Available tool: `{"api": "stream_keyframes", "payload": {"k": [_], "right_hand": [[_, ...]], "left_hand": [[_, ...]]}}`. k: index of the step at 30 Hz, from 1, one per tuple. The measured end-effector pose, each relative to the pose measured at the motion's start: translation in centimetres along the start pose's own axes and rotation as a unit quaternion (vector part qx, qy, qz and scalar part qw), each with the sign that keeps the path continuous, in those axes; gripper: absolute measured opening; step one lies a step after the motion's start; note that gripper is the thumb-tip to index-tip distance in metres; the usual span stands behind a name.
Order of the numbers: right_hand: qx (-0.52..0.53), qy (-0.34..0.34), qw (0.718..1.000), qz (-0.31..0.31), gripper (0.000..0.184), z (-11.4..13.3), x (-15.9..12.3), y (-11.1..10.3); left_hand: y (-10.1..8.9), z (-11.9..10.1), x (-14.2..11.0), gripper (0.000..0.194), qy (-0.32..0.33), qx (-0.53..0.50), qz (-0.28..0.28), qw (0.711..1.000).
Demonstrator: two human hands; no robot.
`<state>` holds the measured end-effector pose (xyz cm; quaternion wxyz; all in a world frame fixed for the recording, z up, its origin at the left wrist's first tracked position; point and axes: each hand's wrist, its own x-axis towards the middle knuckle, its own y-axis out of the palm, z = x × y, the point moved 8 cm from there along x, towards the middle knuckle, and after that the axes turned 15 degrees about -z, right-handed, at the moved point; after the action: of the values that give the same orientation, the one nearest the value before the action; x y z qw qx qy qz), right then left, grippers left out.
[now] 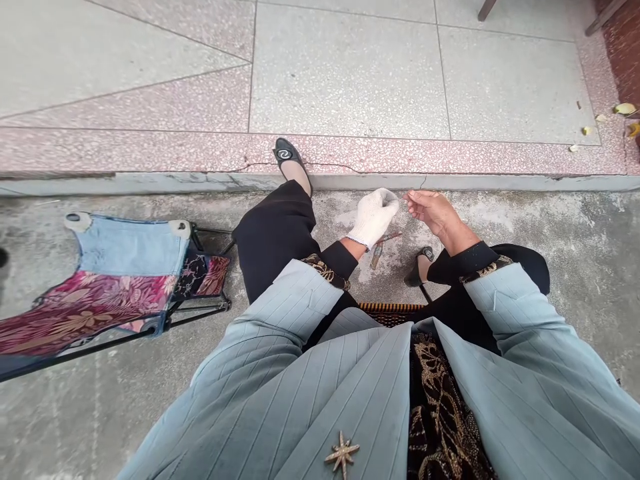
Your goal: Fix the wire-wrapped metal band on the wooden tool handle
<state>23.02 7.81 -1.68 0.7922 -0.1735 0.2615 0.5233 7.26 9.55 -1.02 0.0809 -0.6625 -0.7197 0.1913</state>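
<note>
My left hand [374, 217] wears a white knitted glove and is curled closed, thumb against fingers. Just to its right is my bare right hand [434, 212], its thumb and fingertips pinched together and pointing at the glove. A small gap separates the two hands. Whatever either one pinches is too small or hidden to name. Below the glove, on the concrete, lie a thin reddish-brown strip [389, 237] and a short, flat brownish piece [377, 256]; their kind is unclear.
A folding fabric chair [133, 253] with black legs stands at the left. Ahead runs a raised step [350, 155] of pink and grey terrazzo, my left shoe [289, 153] resting on its edge. My right shoe [419, 268] is on the concrete. Yellow leaves [625, 109] lie at the far right.
</note>
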Motion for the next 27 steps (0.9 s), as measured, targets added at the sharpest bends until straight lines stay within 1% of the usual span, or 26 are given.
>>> {"api": "stream_keyframes", "payload": {"k": [3,5,7,9,11,13,15,18,20,22,24,27], "right_hand": [[0.012,0.035,0.999,0.020,0.028,-0.3,-0.2,0.2],[0.022,0.066,0.997,0.016,0.025,-0.6,-0.2,0.0],[0.031,0.102,0.994,0.011,0.024,-1.0,-0.2,-0.2],[0.036,0.128,0.991,0.013,0.028,-1.3,-0.3,-0.1],[0.037,0.129,0.990,0.033,0.034,-1.3,-0.6,0.3],[0.026,0.096,0.993,0.061,0.037,-1.0,-0.7,0.9],[-0.005,0.035,0.996,0.082,0.037,-0.6,-0.8,1.4],[-0.064,-0.081,0.991,0.089,0.029,0.4,-0.7,1.9],[-0.097,-0.142,0.982,0.084,0.022,1.2,-0.7,1.8],[-0.144,-0.184,0.970,0.073,0.017,1.9,-0.6,1.6],[-0.208,-0.219,0.951,0.060,0.013,2.5,-0.6,1.4],[-0.296,-0.288,0.910,0.045,0.012,3.7,-0.9,1.2]], "left_hand": [[-0.6,-0.9,-0.1,0.007,0.054,0.041,-0.015,0.998],[-0.8,-1.3,-0.3,0.009,0.077,0.061,-0.021,0.995],[-0.9,-1.5,-0.5,0.010,0.092,0.078,-0.022,0.992],[-0.9,-1.7,-0.7,0.012,0.102,0.090,-0.019,0.990],[-0.9,-1.8,-0.8,0.014,0.109,0.095,-0.016,0.989],[-0.8,-1.9,-0.9,0.015,0.107,0.090,-0.011,0.990],[-0.8,-1.9,-0.8,0.014,0.096,0.076,-0.006,0.992],[-0.5,-1.5,-0.7,0.010,0.065,0.036,0.007,0.997],[-0.1,-1.1,-0.8,0.010,0.032,-0.007,0.030,0.999],[0.5,-0.5,-1.0,0.011,-0.013,-0.069,0.056,0.996],[1.1,0.0,-1.3,0.011,-0.060,-0.136,0.079,0.986],[1.5,0.4,-1.5,0.010,-0.113,-0.228,0.097,0.962]]}}
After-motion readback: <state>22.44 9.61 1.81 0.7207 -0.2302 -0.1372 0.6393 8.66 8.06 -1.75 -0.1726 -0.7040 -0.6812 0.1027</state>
